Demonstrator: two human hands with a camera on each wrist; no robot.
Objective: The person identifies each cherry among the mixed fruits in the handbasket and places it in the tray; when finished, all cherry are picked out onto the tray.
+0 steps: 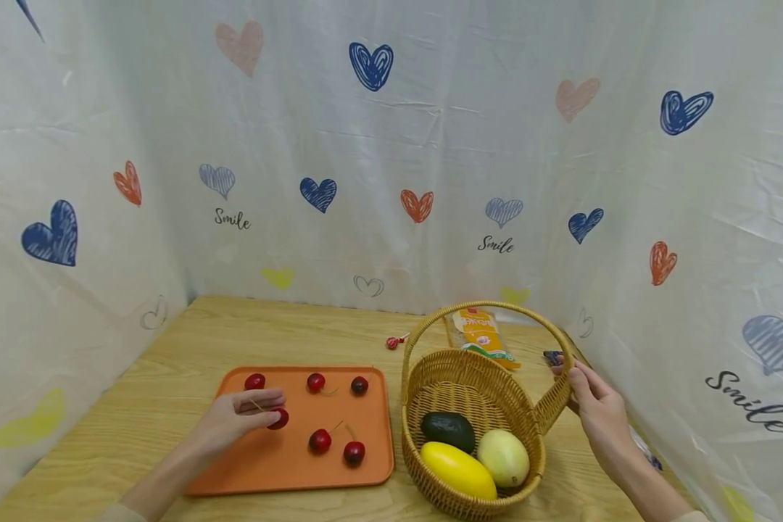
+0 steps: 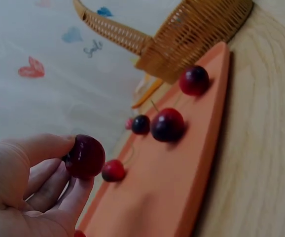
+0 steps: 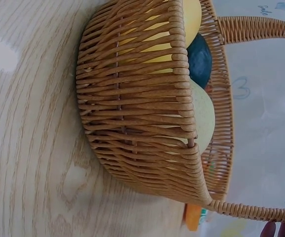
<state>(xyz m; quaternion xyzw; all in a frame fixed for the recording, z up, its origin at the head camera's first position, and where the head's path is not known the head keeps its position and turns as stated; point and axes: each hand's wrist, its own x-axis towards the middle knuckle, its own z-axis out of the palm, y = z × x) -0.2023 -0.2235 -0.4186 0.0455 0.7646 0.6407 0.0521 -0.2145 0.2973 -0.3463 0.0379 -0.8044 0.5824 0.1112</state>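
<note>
Between thumb and fingertips, my left hand (image 1: 235,420) pinches a dark red cherry (image 2: 85,157) above the orange tray (image 1: 280,471). Several more cherries with stems lie spread on the tray, among them one cherry (image 1: 320,441) near its middle right. My right hand (image 1: 600,409) grips the right side of the arched handle (image 1: 489,306) of a wicker basket (image 1: 431,471). Inside the basket are a dark green avocado (image 1: 448,432), a yellow mango-like fruit (image 1: 458,470) and a pale round fruit (image 1: 503,458). In the right wrist view only a few fingertips (image 3: 283,229) show, by the handle.
Behind the basket lies an orange-and-clear food packet (image 1: 479,333). A red wrapped lollipop (image 1: 394,342) is left of it. Partly behind my right hand sits a small dark packet (image 1: 552,357). A heart-printed curtain (image 1: 365,145) encloses the wooden table (image 1: 300,326).
</note>
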